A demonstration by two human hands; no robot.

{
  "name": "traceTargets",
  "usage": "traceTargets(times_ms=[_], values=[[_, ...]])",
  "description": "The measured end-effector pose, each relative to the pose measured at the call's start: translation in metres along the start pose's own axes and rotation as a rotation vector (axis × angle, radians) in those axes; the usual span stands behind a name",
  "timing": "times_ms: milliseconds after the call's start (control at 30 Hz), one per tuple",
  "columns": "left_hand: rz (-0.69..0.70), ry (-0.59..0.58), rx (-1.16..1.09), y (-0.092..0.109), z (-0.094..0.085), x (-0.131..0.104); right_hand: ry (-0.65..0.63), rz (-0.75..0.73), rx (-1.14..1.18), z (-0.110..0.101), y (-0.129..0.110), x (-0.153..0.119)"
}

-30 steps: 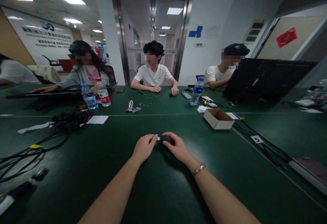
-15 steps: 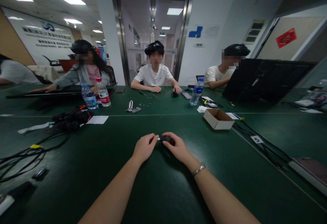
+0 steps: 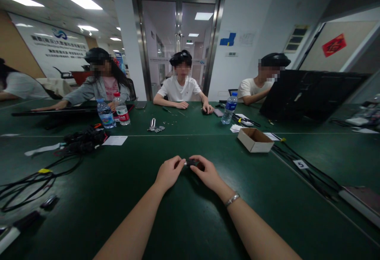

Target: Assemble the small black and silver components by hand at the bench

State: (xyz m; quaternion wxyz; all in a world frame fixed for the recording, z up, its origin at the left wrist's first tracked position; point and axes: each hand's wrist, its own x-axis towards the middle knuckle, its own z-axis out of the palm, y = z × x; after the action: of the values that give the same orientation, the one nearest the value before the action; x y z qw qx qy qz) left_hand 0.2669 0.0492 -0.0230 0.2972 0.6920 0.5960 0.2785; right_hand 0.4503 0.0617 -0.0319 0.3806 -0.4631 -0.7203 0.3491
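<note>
Between my hands, just above the green table (image 3: 190, 220), is a small black object with a silvery end (image 3: 190, 163). My left hand (image 3: 170, 174) pinches its silvery left end between thumb and fingertips. On its black right part, the thumb and fingers of my right hand (image 3: 209, 173) are closed. The two hands are close together with the fingertips nearly meeting. Fingers cover part of the object, and its exact kind is too small to tell.
An open cardboard box (image 3: 257, 146) sits at front right, beside black cables (image 3: 311, 175). Black cables (image 3: 26, 181) lie left. Water bottles (image 3: 106, 114) and a large dark monitor (image 3: 308, 95) stand farther off. People sit across the table.
The whole view has shifted slightly, with the scene a little lower in the picture. Both hands keep their hold on the small object; more of its silvery end shows.
</note>
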Motion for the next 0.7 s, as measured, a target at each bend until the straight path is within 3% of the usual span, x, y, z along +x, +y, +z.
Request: traceTargets(times_ms=[200, 400, 700], values=[[0.011, 0.004, 0.007, -0.0009, 0.0012, 0.0002, 0.001, -0.007, -0.010, 0.0007, 0.0012, 0.0001], [0.042, 0.013, 0.008, -0.0049, 0.0031, 0.0016, -0.017, -0.112, -0.062, 0.0021, 0.0070, 0.0002], [0.113, -0.030, 0.066, -0.0009, 0.0024, -0.0031, -0.067, -0.244, -0.354, 0.0061, -0.0009, -0.0036]])
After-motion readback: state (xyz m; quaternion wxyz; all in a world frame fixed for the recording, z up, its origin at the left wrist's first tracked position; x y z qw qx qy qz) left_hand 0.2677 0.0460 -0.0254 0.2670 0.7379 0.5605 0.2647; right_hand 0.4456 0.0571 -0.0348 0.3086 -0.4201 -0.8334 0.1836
